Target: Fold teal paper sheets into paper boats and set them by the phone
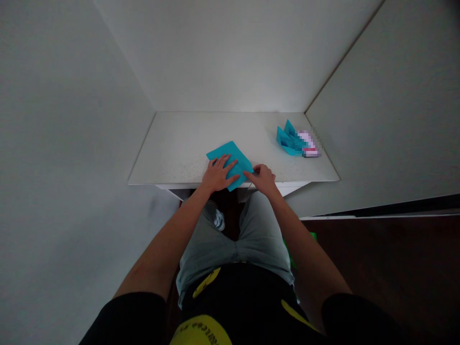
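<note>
A flat sheet of blue paper [233, 149] lies turned at an angle on the white tabletop, one corner reaching past the front edge. My left hand [216, 175] rests on it with the fingers spread. At the paper's right corner, my right hand [264, 179] pinches the edge between thumb and curled fingers. Whether that corner is folded is too small to tell. Farther right on the table stands a folded blue paper shape [288, 140] with pointed tips, apart from both hands.
The narrow white table [179, 143] is bounded by a wall at the back and panels on both sides. A blurred-out pinkish item [309, 143] sits beside the folded shape. Something green [314, 235] is on the dark floor, partly hidden by my right arm.
</note>
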A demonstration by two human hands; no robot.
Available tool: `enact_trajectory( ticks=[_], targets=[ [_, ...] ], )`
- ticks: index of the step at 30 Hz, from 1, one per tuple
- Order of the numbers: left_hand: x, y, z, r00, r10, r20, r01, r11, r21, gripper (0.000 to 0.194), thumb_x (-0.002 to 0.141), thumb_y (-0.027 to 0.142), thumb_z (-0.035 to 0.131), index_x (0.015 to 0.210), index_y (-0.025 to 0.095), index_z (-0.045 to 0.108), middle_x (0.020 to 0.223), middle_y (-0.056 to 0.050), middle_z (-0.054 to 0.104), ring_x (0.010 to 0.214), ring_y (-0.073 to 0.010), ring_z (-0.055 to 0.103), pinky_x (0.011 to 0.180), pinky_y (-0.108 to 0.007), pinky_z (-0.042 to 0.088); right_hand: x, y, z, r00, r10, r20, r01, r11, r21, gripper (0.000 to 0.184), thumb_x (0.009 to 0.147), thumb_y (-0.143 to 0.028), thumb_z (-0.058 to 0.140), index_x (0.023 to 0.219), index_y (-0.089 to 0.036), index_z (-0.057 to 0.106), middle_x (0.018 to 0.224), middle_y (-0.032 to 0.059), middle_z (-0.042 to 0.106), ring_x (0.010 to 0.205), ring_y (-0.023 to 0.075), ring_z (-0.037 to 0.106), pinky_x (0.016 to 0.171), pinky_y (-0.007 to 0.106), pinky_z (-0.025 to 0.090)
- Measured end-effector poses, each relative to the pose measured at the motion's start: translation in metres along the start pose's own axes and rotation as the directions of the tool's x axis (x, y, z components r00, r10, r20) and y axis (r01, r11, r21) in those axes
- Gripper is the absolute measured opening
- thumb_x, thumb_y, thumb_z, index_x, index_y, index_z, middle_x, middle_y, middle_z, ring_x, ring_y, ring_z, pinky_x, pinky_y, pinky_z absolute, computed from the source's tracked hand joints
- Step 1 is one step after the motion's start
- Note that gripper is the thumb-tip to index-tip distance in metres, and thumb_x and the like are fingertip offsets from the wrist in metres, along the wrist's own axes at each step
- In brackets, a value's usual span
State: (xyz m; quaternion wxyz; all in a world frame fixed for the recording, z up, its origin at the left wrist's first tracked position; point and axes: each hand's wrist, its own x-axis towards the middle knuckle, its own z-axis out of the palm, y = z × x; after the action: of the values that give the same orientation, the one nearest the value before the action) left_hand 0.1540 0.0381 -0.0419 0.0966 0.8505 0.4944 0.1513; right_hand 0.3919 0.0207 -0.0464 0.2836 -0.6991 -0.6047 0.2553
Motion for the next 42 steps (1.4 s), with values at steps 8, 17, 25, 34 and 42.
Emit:
enact_trajectory(
  ticks=[8, 17, 25, 34, 42],
  targets=[
    [0.002, -0.001, -0.002, 0.999, 0.029, 0.035, -0.031, 0.999, 0.044, 0.057, 0.114, 0.055, 0.041, 0.168, 0.038, 0.049, 0.181, -0.006, 0.035, 0.168, -0.0327, 0.030, 0.134, -0.058, 0.026, -0.007, -0.005, -0.005, 0.994, -0.102, 0.041, 0.087, 0.957, 0.278, 0.079, 0.095, -0.082, 0.057, 0.142, -0.018, 0.057, 0.119, 0.0141, 0.076, 0.098, 0.0282, 0.073, 0.089, 0.043, 0.060],
    [-0.001, -0.005, -0.007, 0.976, 0.203, 0.079, -0.202, 0.979, -0.018, 0.050, 0.113, 0.053, 0.050, 0.161, 0.042, 0.057, 0.174, -0.003, 0.048, 0.164, -0.0319, 0.038, 0.133, -0.060, 0.027, 0.028, -0.018, -0.011, 0.994, 0.023, 0.109, 0.003, 0.972, -0.235, 0.029, 0.100, -0.039, 0.068, 0.122, -0.020, 0.068, 0.111, 0.0135, 0.080, 0.107, 0.0338, 0.075, 0.092, 0.043, 0.057],
    [0.000, -0.006, 0.000, 0.993, 0.117, -0.017, -0.118, 0.992, -0.050, 0.051, 0.110, 0.060, 0.055, 0.155, 0.037, 0.066, 0.169, -0.010, 0.047, 0.160, -0.0356, 0.040, 0.131, -0.058, 0.034, 0.040, -0.014, -0.010, 0.966, -0.180, 0.183, 0.175, 0.984, 0.040, 0.039, 0.100, -0.043, 0.067, 0.133, -0.023, 0.059, 0.102, 0.0056, 0.075, 0.086, 0.0243, 0.071, 0.080, 0.037, 0.056],
    [0.005, -0.010, 0.001, 0.993, 0.092, -0.069, -0.103, 0.979, -0.176, 0.059, 0.111, 0.058, 0.053, 0.150, 0.015, 0.063, 0.155, -0.017, 0.059, 0.148, -0.0319, 0.054, 0.130, -0.047, 0.042, -0.001, 0.010, 0.004, 0.805, -0.573, 0.152, 0.566, 0.819, 0.088, 0.048, 0.113, -0.060, 0.044, 0.135, -0.024, 0.066, 0.140, 0.0157, 0.070, 0.127, 0.0310, 0.066, 0.108, 0.051, 0.054],
    [0.005, -0.011, 0.006, 0.995, 0.091, -0.043, -0.095, 0.989, -0.114, 0.070, 0.102, 0.048, 0.068, 0.164, 0.018, 0.052, 0.161, -0.018, 0.054, 0.152, -0.0349, 0.050, 0.132, -0.051, 0.040, -0.015, -0.002, 0.010, 0.814, -0.557, 0.167, 0.578, 0.743, -0.337, 0.051, 0.116, -0.051, 0.040, 0.152, -0.023, 0.063, 0.164, 0.0131, 0.059, 0.149, 0.0319, 0.056, 0.119, 0.053, 0.040]
  ],
)
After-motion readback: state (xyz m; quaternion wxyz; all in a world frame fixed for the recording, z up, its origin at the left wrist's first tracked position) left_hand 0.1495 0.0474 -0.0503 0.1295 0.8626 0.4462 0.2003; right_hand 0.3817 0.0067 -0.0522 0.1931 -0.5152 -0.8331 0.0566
